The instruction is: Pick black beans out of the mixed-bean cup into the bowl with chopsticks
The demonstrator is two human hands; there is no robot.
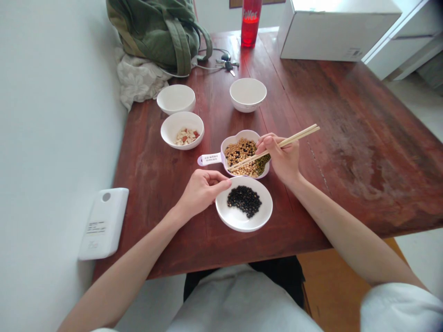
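Observation:
My right hand (280,154) is closed around a pair of wooden chopsticks (300,134). Their tips reach into a lobed, handled dish (225,137) of mixed beans, mostly tan with some black and green ones. Just in front of that dish stands a white bowl (238,224) with a heap of black beans (245,200) in it. At its left rim, my left hand (206,190) pinches the edge between thumb and fingers. Whether the chopstick tips grip a bean is too small to tell.
To the left, a white bowl (167,133) holds peanuts or similar pieces. Two more white bowls stand behind, one left (176,99) and one centre (248,94). A green bag (155,34), keys (228,65), a red bottle (250,27), a white box (328,37) and a white device (104,226) surround them.

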